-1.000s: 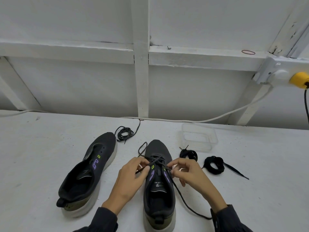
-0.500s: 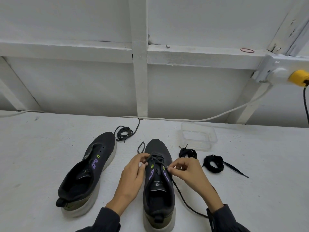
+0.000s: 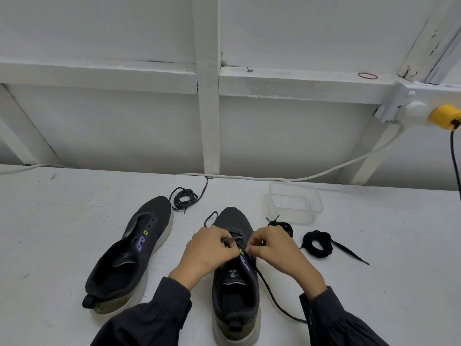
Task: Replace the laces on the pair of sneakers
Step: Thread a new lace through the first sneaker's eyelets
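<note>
left hand (image 3: 207, 253) and right hand (image 3: 274, 250) each pinching lace (image 3: 272, 293) over eyelets of laced sneaker (image 3: 235, 283) | loose end lying right of that sneaker | likely unlacing — ease slack row by row, no yanking

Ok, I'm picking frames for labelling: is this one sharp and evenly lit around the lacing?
Head view: flat, even light, no glare, faint shadows; left hand and right hand pinching the lace look sharp; the wide lens slightly bows the wall beam; the clear tub barely stands out from the white table.
</note>
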A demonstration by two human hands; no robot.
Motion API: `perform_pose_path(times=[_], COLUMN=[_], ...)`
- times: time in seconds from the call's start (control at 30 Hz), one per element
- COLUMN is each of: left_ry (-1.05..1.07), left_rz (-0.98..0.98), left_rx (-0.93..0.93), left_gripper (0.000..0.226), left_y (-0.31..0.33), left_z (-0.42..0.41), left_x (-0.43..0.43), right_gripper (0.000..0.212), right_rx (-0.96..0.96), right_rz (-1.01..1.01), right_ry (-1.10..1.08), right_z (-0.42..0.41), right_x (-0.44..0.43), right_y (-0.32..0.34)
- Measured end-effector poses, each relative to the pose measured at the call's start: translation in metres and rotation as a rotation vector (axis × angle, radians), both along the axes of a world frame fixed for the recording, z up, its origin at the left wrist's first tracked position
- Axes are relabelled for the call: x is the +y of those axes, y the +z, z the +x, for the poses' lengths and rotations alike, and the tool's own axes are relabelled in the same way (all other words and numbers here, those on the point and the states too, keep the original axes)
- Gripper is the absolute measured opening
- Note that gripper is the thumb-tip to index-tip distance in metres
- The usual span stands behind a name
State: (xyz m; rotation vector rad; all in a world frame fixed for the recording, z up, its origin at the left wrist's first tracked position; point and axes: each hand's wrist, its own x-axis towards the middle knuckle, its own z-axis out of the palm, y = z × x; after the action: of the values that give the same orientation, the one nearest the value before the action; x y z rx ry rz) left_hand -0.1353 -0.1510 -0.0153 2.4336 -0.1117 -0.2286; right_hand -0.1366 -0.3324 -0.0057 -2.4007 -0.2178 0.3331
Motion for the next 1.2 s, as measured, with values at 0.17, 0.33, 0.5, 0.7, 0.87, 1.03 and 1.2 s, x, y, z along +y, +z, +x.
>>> perform_pose_path(times=[0.17, 0.33, 0.5, 0.7, 0.87, 1.03, 1.2], left_ry=[-0.033, -0.063, -0.031, 0.000, 0.177, 0.186, 0.172], left_rz=[0.035, -0.077, -0.151, -0.320, -0.733, -0.839, -0.883], left_rx=[0.082, 0.054, 0.057, 0.019, 0.108, 0.142, 0.139], left_gripper=[0.005, 0.008, 0.036, 0.018, 0.012, 0.011, 0.032], left_y=[0.000, -0.005, -0.012, -0.018, -0.020, -0.018, -0.015], left_z=[0.007, 0.001, -0.003, -0.010, -0.018, -0.024, -0.024], left_x=[-0.002, -0.003, -0.003, -0.002, -0.001, -0.002, 0.010], right_gripper=[0.009, 0.017, 0.026, 0.025, 0.016, 0.023, 0.010], right_rx=[0.037, 0.007, 0.080, 0.329, 0.290, 0.205, 0.117], right_rz=[0.016, 0.033, 0.221, 0.441, 0.457, 0.324, 0.214], right_ry=[-0.013, -0.030, -0.058, -0.082, -0.095, 0.003, -0.009], right_z=[0.002, 0.003, 0.001, 0.001, -0.001, -0.002, -0.002], right_x=[0.001, 0.001, 0.000, -0.001, -0.002, 0.004, 0.013], right_y=[-0.002, -0.005, -0.004, 0.001, 0.002, 0.003, -0.004])
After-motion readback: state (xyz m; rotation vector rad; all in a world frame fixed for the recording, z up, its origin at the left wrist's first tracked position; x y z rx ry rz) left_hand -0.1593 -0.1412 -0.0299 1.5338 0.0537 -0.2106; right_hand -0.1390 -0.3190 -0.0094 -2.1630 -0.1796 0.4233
